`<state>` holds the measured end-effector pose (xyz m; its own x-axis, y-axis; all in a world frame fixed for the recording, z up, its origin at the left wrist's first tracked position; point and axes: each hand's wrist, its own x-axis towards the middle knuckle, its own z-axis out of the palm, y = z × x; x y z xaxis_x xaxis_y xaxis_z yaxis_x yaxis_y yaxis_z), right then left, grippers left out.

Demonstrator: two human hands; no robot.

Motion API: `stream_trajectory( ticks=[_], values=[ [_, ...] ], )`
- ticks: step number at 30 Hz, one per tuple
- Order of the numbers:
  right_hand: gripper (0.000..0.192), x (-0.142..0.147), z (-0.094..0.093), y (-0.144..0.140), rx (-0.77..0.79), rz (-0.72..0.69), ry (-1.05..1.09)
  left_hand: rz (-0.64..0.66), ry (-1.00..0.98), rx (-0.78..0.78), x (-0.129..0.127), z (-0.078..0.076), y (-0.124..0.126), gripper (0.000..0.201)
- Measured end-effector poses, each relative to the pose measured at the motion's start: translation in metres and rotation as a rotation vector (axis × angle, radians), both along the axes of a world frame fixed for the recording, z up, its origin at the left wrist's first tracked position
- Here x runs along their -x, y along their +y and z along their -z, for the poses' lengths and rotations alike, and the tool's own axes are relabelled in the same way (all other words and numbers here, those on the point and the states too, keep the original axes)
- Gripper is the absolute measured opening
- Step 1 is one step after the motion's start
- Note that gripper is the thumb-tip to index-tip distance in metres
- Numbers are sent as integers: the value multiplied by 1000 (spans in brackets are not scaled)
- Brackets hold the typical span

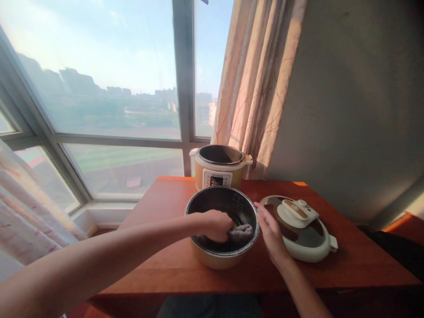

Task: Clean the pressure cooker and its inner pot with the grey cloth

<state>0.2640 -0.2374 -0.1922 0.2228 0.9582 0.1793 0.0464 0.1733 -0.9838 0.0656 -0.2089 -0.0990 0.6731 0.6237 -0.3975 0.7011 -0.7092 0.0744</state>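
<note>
A yellow inner pot (pixel 212 259) with a dark lining stands on the wooden table (pixel 165 269) in front of me. My left hand (pixel 215 224) reaches inside it and grips a grey cloth (pixel 241 233) pressed against the lining. My right hand (pixel 270 234) rests flat against the pot's right rim, fingers apart. Behind the pot stands the open cooker body (pixel 219 167), yellow with a white control panel. The cooker lid (pixel 301 227), white with a brown top, lies on the table just right of my right hand.
A large window (pixel 109 88) fills the left and back. A pinkish curtain (pixel 258 79) hangs behind the cooker, and a grey wall (pixel 357 101) runs along the right. Another curtain (pixel 29 212) hangs at the lower left.
</note>
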Motion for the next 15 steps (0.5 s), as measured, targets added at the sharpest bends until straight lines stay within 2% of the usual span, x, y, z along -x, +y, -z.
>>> stream_trajectory(
  ticks=[4,6,10,13,15],
  values=[
    [66,-1,4,4,-8,-36,-18,-343,-250,32,-5,5,26,40],
    [66,1,3,6,-13,-46,-17,-417,-313,47,-8,6,39,39],
    [64,7,2,10,-29,-52,16,-390,-293,60,-22,8,43,34],
    [62,10,0,11,-39,-47,45,-328,-255,81,-31,17,28,29],
    [63,10,-1,12,-29,-44,52,-226,-225,113,-30,24,17,25]
  ],
)
